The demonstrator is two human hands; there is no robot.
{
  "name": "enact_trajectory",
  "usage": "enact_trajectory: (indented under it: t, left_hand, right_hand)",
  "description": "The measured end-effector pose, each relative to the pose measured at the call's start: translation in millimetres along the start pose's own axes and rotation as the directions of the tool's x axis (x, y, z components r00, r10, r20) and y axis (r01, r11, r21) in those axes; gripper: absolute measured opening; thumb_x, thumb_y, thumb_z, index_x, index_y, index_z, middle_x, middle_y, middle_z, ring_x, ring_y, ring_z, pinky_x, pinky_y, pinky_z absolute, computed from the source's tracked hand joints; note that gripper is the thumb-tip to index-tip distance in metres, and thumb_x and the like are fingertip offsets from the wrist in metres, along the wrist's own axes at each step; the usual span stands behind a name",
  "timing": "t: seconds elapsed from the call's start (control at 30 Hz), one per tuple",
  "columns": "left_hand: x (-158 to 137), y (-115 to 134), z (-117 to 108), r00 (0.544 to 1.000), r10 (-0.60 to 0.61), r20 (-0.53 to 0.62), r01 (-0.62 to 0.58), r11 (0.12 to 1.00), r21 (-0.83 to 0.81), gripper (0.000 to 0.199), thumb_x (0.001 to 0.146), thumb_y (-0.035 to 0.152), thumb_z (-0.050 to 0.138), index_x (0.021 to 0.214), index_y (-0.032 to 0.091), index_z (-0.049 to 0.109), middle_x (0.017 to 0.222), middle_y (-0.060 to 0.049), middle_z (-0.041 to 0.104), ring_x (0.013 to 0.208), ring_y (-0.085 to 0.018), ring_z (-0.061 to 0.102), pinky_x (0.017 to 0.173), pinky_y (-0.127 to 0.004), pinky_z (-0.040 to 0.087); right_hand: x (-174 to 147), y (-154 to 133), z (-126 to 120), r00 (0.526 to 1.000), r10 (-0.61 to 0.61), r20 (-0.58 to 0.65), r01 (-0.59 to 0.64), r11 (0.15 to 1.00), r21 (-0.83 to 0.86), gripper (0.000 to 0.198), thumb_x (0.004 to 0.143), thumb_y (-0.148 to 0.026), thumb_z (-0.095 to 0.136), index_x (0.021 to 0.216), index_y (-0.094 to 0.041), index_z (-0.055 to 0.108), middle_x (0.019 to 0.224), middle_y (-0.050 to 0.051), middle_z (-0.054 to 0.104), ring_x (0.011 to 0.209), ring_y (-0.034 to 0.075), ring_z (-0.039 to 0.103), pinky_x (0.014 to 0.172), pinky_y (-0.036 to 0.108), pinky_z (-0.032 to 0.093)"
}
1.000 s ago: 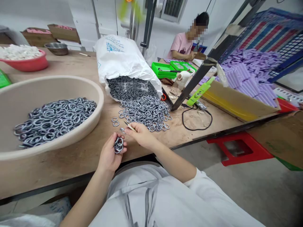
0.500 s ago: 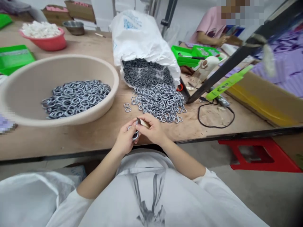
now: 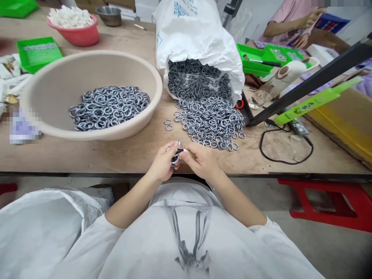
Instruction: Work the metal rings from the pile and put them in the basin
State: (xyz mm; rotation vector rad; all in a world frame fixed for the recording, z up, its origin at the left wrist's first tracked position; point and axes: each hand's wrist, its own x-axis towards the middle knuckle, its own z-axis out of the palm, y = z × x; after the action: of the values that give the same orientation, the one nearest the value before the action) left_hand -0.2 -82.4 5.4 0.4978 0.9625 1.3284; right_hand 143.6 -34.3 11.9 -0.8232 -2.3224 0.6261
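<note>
My left hand point(image 3: 163, 163) is closed around a few grey rings point(image 3: 174, 159); one of them sticks up above the fingertips. In my right hand point(image 3: 202, 159) is a small blade-like tool point(image 3: 180, 150) with a dark flat tip and a pale handle, mostly covered by the fingers. Its tip meets the rings between my two hands, just above the table's front edge. Beyond my hands lies a heap of loose grey rings point(image 3: 212, 120), spilling from the mouth of a white sack point(image 3: 200, 42). A large beige basin point(image 3: 49, 116) to the left holds many more such rings.
A black slanted bar point(image 3: 305, 87) crosses the right side near a black cable point(image 3: 261, 149) and a lime-green strip point(image 3: 314, 104). Behind stand a red bowl point(image 3: 78, 37) and green trays point(image 3: 40, 56). Across the table, a person in pink point(image 3: 286, 23) works.
The view has shifted, so the scene sits further right and most of the table higher. The tool's tip now lies lower against the rings, and one ring stands up from my left fingers.
</note>
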Motion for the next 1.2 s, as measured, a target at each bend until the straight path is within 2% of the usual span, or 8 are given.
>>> enact_trajectory:
  t: [0.27, 0.5, 0.67, 0.73, 0.87, 1.03, 1.13, 1.2]
  left_hand:
    - [-0.4, 1.3, -0.8, 1.0, -0.009, 0.007, 0.009, 1.0, 0.016, 0.04, 0.07, 0.049, 0.076, 0.076, 0.018, 0.052, 0.051, 0.009, 0.045, 0.037, -0.004, 0.037, 0.035, -0.015, 0.03]
    - [-0.4, 6.0, -9.1, 0.988, -0.107, 0.11, 0.099, 0.992, 0.077, 0.037, 0.071, 0.045, 0.076, 0.075, 0.017, 0.053, 0.05, 0.007, 0.046, 0.038, -0.005, 0.036, 0.034, -0.016, 0.031]
    - [-6.9, 5.0, -9.2, 0.966, -0.156, 0.206, 0.13, 0.982, 0.134, 0.039, 0.075, 0.051, 0.072, 0.073, 0.017, 0.053, 0.052, 0.005, 0.047, 0.039, -0.005, 0.035, 0.034, -0.017, 0.03]
    - [-8.6, 4.6, -6.9, 0.969, -0.15, 0.196, 0.123, 0.982, 0.143, 0.039, 0.076, 0.052, 0.07, 0.072, 0.017, 0.052, 0.052, 0.005, 0.047, 0.04, -0.005, 0.036, 0.035, -0.017, 0.03]
    - [-7.1, 2.2, -2.8, 0.987, -0.108, 0.118, 0.09, 0.984, 0.153, 0.04, 0.071, 0.052, 0.074, 0.072, 0.018, 0.052, 0.052, 0.005, 0.048, 0.04, -0.006, 0.036, 0.035, -0.018, 0.03]
    - [-11.6, 7.2, -4.8, 0.977, -0.083, 0.198, 0.02, 0.953, 0.302, 0.042, 0.078, 0.058, 0.066, 0.074, 0.018, 0.055, 0.055, 0.004, 0.049, 0.043, -0.007, 0.038, 0.038, -0.02, 0.031]
    - [-23.1, 37.5, -7.5, 0.972, 0.059, 0.228, -0.179, 0.813, 0.553, 0.04, 0.088, 0.052, 0.058, 0.071, 0.016, 0.057, 0.058, 0.002, 0.052, 0.049, -0.007, 0.042, 0.046, -0.02, 0.034]
    - [-30.6, 69.7, -9.5, 0.91, 0.382, 0.162, -0.379, 0.611, 0.695, 0.033, 0.092, 0.045, 0.057, 0.076, 0.016, 0.061, 0.062, 0.001, 0.055, 0.054, -0.007, 0.045, 0.051, -0.019, 0.036]
  right_hand:
    - [1.9, 0.9, -1.5, 0.999, -0.024, 0.029, 0.025, 0.999, -0.032, 0.04, 0.098, -0.048, 0.046, 0.073, -0.02, 0.058, 0.066, 0.001, 0.059, 0.06, 0.012, 0.05, 0.059, 0.025, 0.033]
    - [-0.1, 1.6, -5.9, 0.998, 0.013, 0.065, -0.017, 0.998, 0.058, 0.035, 0.097, -0.045, 0.05, 0.077, -0.02, 0.065, 0.062, -0.002, 0.058, 0.055, 0.011, 0.047, 0.056, 0.024, 0.031]
    - [6.2, 19.6, -14.1, 0.938, 0.315, -0.143, -0.325, 0.944, -0.053, 0.04, 0.094, -0.05, 0.051, 0.069, -0.02, 0.06, 0.054, -0.003, 0.049, 0.053, 0.012, 0.044, 0.055, 0.026, 0.027]
    - [7.4, 21.3, -13.3, 0.928, 0.349, -0.133, -0.347, 0.937, 0.038, 0.037, 0.094, -0.051, 0.052, 0.077, -0.02, 0.063, 0.056, -0.003, 0.052, 0.054, 0.012, 0.045, 0.056, 0.025, 0.03]
    - [4.6, 5.8, -2.7, 0.968, 0.248, 0.037, -0.246, 0.912, 0.329, 0.033, 0.085, -0.05, 0.066, 0.099, -0.02, 0.065, 0.079, -0.001, 0.065, 0.068, 0.013, 0.054, 0.062, 0.024, 0.038]
    - [7.1, -0.2, 4.3, 0.957, 0.279, 0.082, -0.282, 0.817, 0.503, 0.035, 0.087, -0.054, 0.062, 0.08, -0.019, 0.063, 0.069, -0.002, 0.059, 0.065, 0.013, 0.052, 0.062, 0.025, 0.039]
    - [21.4, 16.7, 5.5, 0.943, 0.333, -0.023, -0.273, 0.81, 0.518, 0.042, 0.091, -0.055, 0.054, 0.069, -0.019, 0.057, 0.061, -0.003, 0.05, 0.06, 0.012, 0.045, 0.06, 0.025, 0.035]
    - [36.9, 29.4, 7.8, 0.945, 0.322, -0.06, -0.274, 0.878, 0.391, 0.037, 0.091, -0.048, 0.056, 0.067, -0.019, 0.055, 0.061, -0.004, 0.047, 0.06, 0.012, 0.042, 0.059, 0.025, 0.031]
